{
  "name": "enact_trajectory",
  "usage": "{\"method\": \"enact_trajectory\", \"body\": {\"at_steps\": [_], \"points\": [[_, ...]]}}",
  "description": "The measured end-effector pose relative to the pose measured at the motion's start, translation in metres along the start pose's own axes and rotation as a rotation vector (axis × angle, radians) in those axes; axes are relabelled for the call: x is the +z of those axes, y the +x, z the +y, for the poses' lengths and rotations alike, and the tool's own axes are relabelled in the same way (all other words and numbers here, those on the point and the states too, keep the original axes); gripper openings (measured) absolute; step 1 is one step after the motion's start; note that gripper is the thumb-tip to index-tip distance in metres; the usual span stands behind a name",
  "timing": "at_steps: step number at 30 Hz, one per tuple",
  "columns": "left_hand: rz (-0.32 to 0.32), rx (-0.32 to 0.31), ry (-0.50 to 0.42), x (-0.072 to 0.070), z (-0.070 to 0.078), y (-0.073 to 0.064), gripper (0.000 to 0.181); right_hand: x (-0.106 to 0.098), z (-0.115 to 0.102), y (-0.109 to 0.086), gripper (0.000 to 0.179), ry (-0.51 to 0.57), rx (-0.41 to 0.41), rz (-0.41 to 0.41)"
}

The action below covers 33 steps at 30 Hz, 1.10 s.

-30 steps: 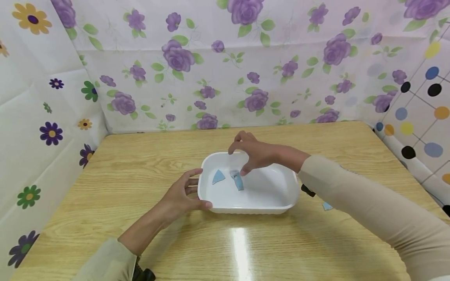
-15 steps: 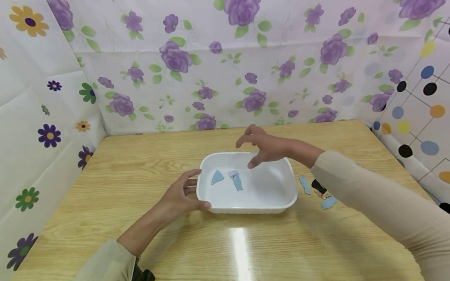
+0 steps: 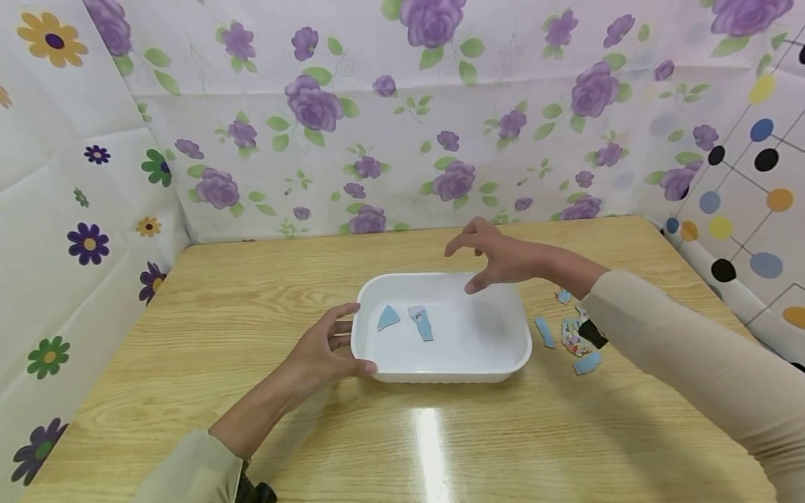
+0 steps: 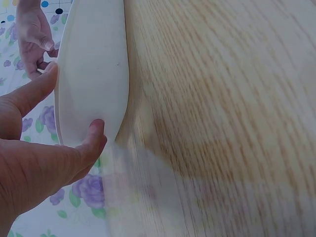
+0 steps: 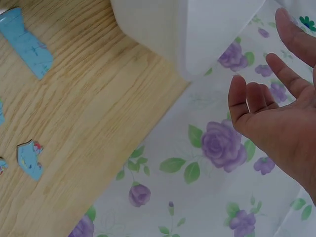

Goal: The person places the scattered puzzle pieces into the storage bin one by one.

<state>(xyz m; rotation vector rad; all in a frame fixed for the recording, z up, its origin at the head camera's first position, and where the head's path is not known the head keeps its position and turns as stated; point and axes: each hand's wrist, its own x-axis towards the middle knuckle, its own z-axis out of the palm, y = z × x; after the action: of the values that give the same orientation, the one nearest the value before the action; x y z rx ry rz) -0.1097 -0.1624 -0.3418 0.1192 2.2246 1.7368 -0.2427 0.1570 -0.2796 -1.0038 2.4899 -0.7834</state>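
A white plastic tub [image 3: 440, 376] stands on the wooden table. My left hand [image 3: 321, 349] holds its left end, thumb at the near corner and fingers along the side. Two flat, light-blue jagged pieces lie on the tub's floor: a triangular piece [image 3: 388, 317] and a longer piece [image 3: 421, 323]. Above the tub's far right rim hovers my right hand [image 3: 503, 258], its fingers loosely bent and apart with nothing between them. The left wrist view shows the left hand [image 4: 54, 158] against the tub's outer wall [image 4: 94, 74]. In the right wrist view the right hand [image 5: 281, 113] is empty.
Right of the tub lie several more jagged pieces: a narrow blue piece [image 3: 545, 332], another blue piece [image 3: 588, 363], a multicoloured piece [image 3: 574, 337] and a small piece [image 3: 563, 296]. The right wrist camera partly covers this group. Flower-printed cloth [image 3: 390, 140] hangs behind the table [image 3: 264, 279].
My right hand has risen from the longer blue piece in the tub and moved right and away, revealing more pieces on the table. The left hand keeps its place on the tub.
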Motion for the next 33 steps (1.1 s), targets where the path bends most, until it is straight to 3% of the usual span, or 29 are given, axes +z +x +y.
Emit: {"method": "enact_trajectory", "body": {"at_steps": [6,18,33], "points": [[0.002,-0.001,0.022,-0.001,0.003,-0.001,0.100,-0.008,0.005,-0.005,0.060,0.030,-0.006,0.003],[-0.002,-0.001,0.020,-0.001,0.003,-0.001,0.100,-0.021,0.017,-0.023,0.059,0.053,0.073,0.053],[0.005,-0.003,0.025,0.001,-0.002,0.002,0.100,-0.030,0.029,-0.047,0.058,0.075,0.100,0.074]]}}
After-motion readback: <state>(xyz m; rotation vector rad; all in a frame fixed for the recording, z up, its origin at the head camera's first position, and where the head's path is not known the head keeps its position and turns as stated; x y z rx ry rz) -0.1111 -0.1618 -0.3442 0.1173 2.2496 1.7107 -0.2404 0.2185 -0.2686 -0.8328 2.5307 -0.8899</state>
